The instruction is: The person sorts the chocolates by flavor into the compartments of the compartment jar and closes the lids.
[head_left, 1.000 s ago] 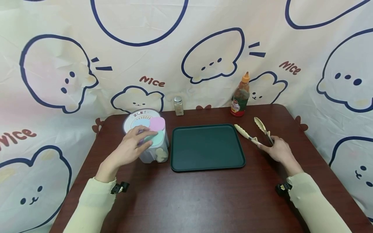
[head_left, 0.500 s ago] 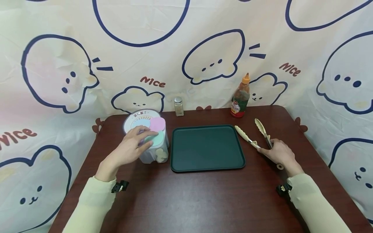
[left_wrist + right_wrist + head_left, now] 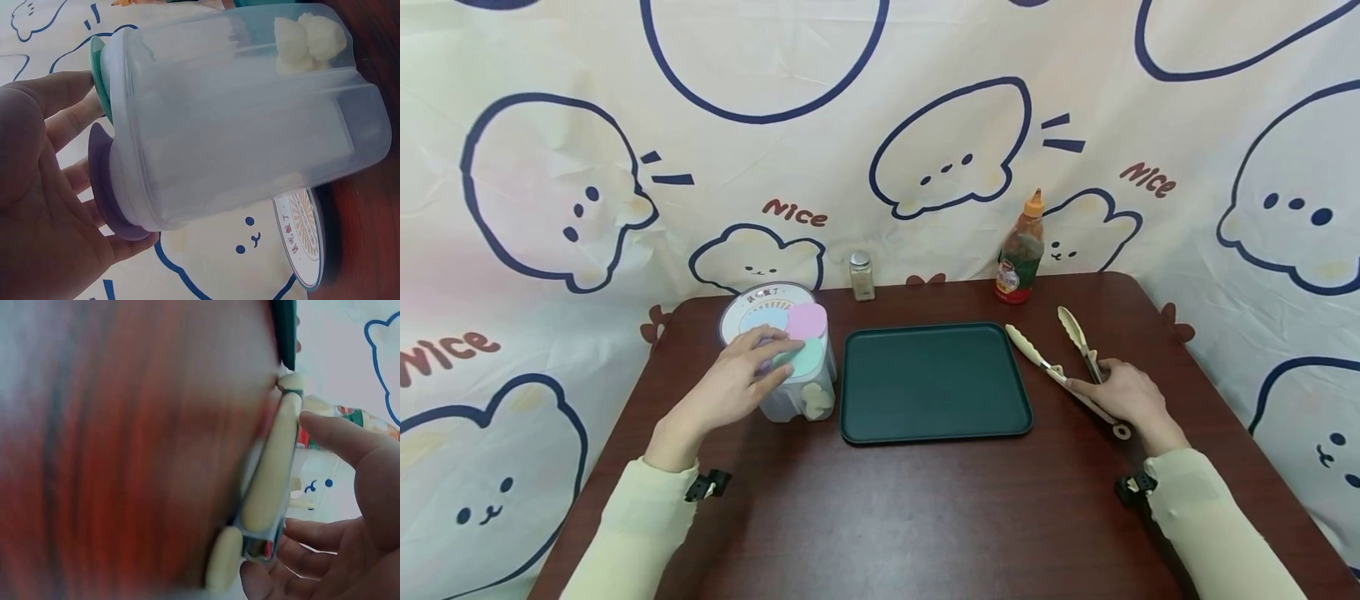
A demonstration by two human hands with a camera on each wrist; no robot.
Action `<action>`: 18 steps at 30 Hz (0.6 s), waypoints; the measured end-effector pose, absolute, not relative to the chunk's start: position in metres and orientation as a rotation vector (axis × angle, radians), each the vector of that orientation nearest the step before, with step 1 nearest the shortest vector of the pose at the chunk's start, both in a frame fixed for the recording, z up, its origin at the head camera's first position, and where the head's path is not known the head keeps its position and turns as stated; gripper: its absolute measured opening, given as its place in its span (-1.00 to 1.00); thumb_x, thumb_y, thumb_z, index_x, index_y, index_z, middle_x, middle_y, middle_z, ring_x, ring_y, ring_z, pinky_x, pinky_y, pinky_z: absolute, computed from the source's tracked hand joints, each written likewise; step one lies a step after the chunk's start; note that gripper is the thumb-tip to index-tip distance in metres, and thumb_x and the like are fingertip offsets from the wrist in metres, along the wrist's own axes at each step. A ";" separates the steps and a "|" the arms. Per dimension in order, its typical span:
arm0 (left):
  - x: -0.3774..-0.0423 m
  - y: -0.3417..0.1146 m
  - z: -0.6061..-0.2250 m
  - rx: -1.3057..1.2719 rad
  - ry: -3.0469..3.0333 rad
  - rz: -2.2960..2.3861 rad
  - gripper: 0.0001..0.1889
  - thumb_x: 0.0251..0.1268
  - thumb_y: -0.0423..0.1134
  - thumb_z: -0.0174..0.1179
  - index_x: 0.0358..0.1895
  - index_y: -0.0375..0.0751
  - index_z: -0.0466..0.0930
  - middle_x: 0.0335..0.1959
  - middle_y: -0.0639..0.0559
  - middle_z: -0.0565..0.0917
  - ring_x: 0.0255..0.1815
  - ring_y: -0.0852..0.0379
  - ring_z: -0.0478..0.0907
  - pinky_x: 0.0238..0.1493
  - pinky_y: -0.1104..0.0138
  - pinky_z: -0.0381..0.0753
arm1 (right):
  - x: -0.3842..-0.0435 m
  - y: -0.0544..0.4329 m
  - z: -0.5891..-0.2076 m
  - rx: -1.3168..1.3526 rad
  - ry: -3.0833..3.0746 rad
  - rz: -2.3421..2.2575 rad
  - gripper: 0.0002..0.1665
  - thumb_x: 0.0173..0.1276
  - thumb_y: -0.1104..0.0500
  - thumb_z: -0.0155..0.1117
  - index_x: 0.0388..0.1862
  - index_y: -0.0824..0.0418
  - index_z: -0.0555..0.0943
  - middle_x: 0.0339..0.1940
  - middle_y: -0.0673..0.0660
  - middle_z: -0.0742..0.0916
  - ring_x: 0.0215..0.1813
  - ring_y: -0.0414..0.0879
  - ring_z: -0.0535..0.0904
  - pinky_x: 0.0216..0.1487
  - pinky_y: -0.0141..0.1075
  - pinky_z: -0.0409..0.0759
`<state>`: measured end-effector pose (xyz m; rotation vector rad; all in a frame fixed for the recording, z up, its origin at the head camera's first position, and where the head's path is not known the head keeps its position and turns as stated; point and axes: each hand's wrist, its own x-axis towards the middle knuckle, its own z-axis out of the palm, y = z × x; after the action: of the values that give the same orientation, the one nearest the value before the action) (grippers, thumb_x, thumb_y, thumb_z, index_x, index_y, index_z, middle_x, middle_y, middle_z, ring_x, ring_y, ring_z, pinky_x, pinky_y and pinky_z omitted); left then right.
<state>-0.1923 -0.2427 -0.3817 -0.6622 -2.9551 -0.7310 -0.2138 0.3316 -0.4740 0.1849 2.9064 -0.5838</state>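
Observation:
A clear storage container (image 3: 784,403) with pastel lids stands left of the tray. My left hand (image 3: 741,371) rests its spread fingers over the lids; in the left wrist view they touch the green lid (image 3: 98,72) and the purple lid (image 3: 107,187). Pale lumpy pieces (image 3: 309,42) lie at the container's bottom. To the right, my right hand (image 3: 1123,392) holds the spread arms of food tongs (image 3: 1033,348) with cream tips, which lie on the table. Its thumb touches one arm, and its fingers curl about the other.
A dark green tray (image 3: 934,383) lies mid-table between the hands. Behind it stand a small glass shaker (image 3: 862,279) and a sauce bottle (image 3: 1021,254) with an orange cap. A round printed plate or disc (image 3: 730,321) is behind the container. A patterned cloth (image 3: 955,42) hangs behind.
My right hand has shifted slightly to the right along the tongs, uncovering their round hinge end. My left hand and the container look unmoved.

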 end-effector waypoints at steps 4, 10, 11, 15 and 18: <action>-0.191 -0.246 -0.380 -0.640 -2.954 -0.702 -0.55 0.47 -0.09 0.14 0.37 -0.01 0.48 0.39 -0.15 0.41 0.34 -0.20 0.31 0.28 -0.19 0.46 | -0.213 0.338 -0.465 0.182 2.927 -0.621 0.16 0.28 -0.54 0.06 0.40 0.42 0.32 0.21 0.48 0.55 0.05 0.37 0.54 -0.14 0.13 0.53; -0.193 -0.255 -0.375 -0.556 -2.918 -0.647 -0.59 0.47 -0.12 0.15 0.31 -0.11 0.53 0.32 -0.16 0.52 0.28 -0.19 0.44 0.30 -0.16 0.47 | -0.216 0.339 -0.451 0.121 3.083 -0.695 -0.28 0.49 -0.24 0.04 0.30 0.32 0.49 0.20 0.47 0.61 0.07 0.44 0.55 -0.15 0.22 0.51; -0.194 -0.257 -0.374 -0.542 -2.917 -0.623 -0.59 0.47 -0.12 0.14 0.30 -0.11 0.53 0.31 -0.16 0.54 0.28 -0.20 0.45 0.32 -0.17 0.45 | -0.217 0.338 -0.448 0.097 3.119 -0.704 -0.35 0.51 -0.18 0.05 0.26 0.31 0.53 0.16 0.47 0.63 0.03 0.42 0.58 -0.17 0.20 0.52; -0.195 -0.264 -0.366 -0.477 -2.906 -0.522 -0.60 0.47 -0.13 0.13 0.27 -0.18 0.55 0.27 -0.22 0.56 0.29 -0.25 0.46 0.32 -0.21 0.42 | -0.222 0.331 -0.435 -0.019 3.236 -0.725 -0.55 0.51 0.00 0.09 0.12 0.30 0.63 -0.02 0.40 0.73 -0.13 0.29 0.65 -0.23 0.13 0.53; -0.196 -0.269 -0.360 -0.426 -2.896 -0.446 -0.61 0.46 -0.17 0.14 0.25 -0.25 0.55 0.26 -0.26 0.56 0.28 -0.28 0.46 0.31 -0.22 0.42 | -0.226 0.325 -0.422 -0.085 3.286 -0.704 -0.61 0.51 0.06 0.10 0.08 0.29 0.65 -0.02 0.39 0.73 -0.13 0.28 0.64 -0.19 0.15 0.52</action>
<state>-0.1962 -0.2689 -0.3597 -0.4264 -2.8957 -0.4461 -0.2256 0.3246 -0.4225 -0.0845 3.2864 -0.7042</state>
